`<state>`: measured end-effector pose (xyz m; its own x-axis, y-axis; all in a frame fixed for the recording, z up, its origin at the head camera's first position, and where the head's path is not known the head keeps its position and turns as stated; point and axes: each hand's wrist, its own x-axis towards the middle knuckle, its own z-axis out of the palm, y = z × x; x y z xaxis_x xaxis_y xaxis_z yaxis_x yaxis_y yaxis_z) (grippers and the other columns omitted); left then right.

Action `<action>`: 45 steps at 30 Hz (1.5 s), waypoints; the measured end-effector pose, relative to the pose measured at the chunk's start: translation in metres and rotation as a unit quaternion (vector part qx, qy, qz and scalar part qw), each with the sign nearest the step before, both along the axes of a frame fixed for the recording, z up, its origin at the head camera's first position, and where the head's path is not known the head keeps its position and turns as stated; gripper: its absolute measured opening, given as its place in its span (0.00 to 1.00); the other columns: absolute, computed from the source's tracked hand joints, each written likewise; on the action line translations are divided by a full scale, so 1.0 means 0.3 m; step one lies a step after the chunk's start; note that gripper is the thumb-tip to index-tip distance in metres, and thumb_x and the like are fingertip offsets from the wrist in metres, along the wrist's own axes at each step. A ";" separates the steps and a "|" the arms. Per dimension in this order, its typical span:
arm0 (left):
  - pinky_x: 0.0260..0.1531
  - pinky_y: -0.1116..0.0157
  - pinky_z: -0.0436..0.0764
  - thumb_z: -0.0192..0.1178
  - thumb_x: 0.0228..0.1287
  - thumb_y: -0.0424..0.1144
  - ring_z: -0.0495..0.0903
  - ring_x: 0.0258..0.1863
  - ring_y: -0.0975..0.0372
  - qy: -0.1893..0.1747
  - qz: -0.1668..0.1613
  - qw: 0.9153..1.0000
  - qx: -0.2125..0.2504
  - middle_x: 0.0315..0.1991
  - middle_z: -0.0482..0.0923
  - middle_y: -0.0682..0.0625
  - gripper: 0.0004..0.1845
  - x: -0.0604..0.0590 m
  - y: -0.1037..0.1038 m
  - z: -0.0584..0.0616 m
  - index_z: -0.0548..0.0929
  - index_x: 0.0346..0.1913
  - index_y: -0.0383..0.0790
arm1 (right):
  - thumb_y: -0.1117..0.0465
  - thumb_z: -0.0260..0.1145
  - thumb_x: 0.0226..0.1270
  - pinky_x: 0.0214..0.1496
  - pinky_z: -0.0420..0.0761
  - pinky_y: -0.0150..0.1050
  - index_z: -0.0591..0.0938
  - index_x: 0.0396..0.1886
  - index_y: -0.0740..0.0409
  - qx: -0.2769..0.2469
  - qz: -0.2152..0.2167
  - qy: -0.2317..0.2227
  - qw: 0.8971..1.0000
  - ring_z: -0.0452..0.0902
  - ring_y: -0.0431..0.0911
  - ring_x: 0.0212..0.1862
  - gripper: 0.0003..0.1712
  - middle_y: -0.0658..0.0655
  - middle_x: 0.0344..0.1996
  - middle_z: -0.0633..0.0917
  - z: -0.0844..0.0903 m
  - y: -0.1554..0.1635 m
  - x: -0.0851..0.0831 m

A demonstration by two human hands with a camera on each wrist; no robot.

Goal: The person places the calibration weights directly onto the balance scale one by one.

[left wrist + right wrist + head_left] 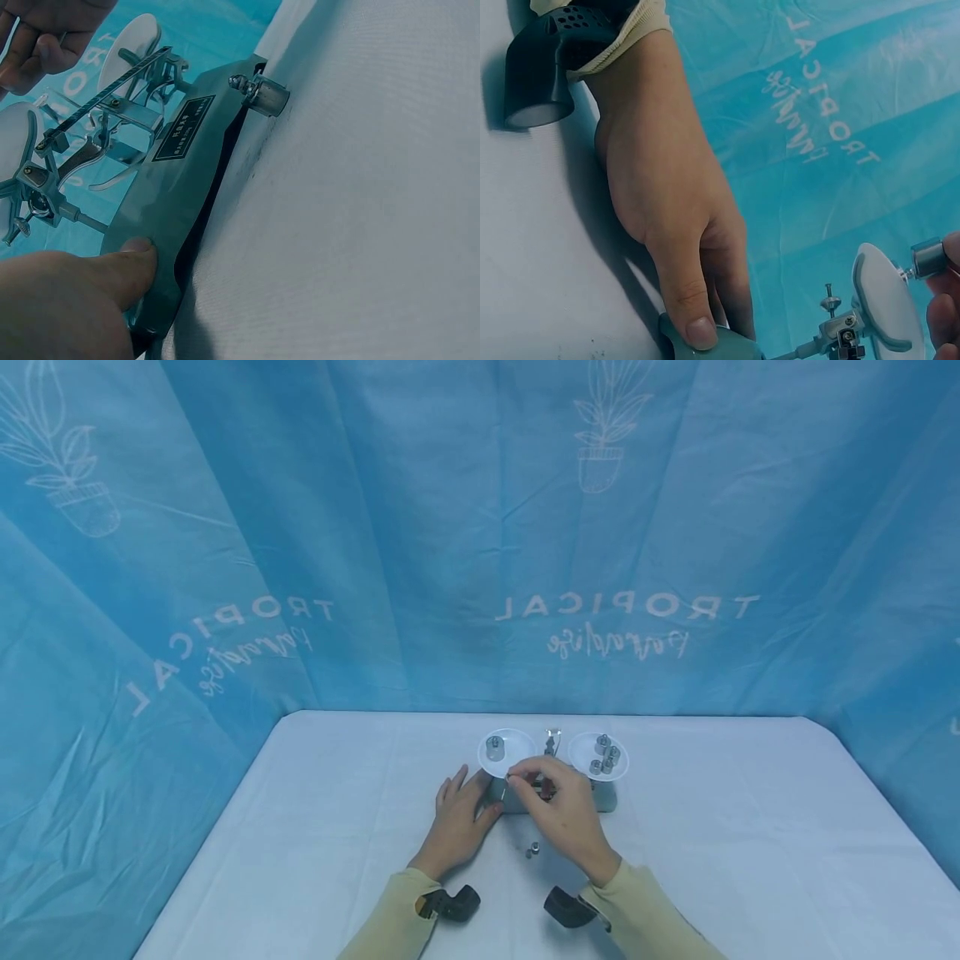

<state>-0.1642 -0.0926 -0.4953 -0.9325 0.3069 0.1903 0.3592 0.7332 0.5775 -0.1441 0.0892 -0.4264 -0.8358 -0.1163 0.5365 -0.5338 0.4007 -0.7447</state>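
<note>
A balance scale with a green base and two white pans stands in front of me. My left hand rests at the left end of the base, its thumb pressing on the front face. Just in front of the left pan, my right hand pinches a small metal weight, its knob pointing toward the pan in the right wrist view. One larger metal weight stands on the left pan. Several weights are grouped on the right pan.
Small metal weights sit on the white tablecloth in front of the base, between my forearms. A blue printed curtain hangs behind the table and along its sides. Black wrist cameras stick out under both wrists.
</note>
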 end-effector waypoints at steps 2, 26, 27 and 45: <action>0.74 0.36 0.45 0.55 0.76 0.48 0.51 0.77 0.40 -0.002 0.001 1.000 -0.001 0.74 0.65 0.43 0.31 -0.001 0.001 0.002 0.65 0.76 0.38 | 0.63 0.72 0.66 0.29 0.78 0.31 0.87 0.41 0.50 0.002 -0.004 0.004 1.000 0.76 0.40 0.32 0.06 0.40 0.32 0.83 0.002 -0.002 -0.005; 0.73 0.34 0.47 0.55 0.76 0.48 0.52 0.76 0.39 0.004 0.003 1.000 0.007 0.73 0.66 0.42 0.32 -0.002 0.000 -0.001 0.66 0.75 0.37 | 0.63 0.73 0.65 0.31 0.76 0.33 0.88 0.38 0.51 0.077 -0.067 0.048 0.994 0.74 0.37 0.33 0.04 0.45 0.32 0.85 0.017 -0.046 -0.050; 0.72 0.34 0.47 0.55 0.76 0.48 0.52 0.76 0.39 0.004 0.002 1.000 0.009 0.73 0.66 0.42 0.32 -0.002 0.000 -0.001 0.66 0.75 0.37 | 0.63 0.73 0.65 0.31 0.76 0.33 0.88 0.38 0.52 0.080 -0.070 0.046 0.993 0.74 0.37 0.33 0.04 0.45 0.32 0.85 0.018 -0.048 -0.051; 0.72 0.33 0.47 0.55 0.76 0.48 0.52 0.76 0.38 0.006 -0.002 1.000 0.007 0.73 0.66 0.41 0.32 0.000 -0.003 -0.001 0.65 0.75 0.36 | 0.59 0.73 0.65 0.36 0.80 0.40 0.89 0.38 0.52 0.129 -0.099 0.028 0.986 0.78 0.41 0.35 0.03 0.49 0.37 0.89 0.030 -0.073 -0.061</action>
<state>-0.1642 -0.0935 -0.4955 -0.9289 0.3085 0.2051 0.3691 0.7238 0.5830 -0.1623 0.0674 -0.4174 -0.8256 -0.0930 0.5566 -0.4639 0.6735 -0.5755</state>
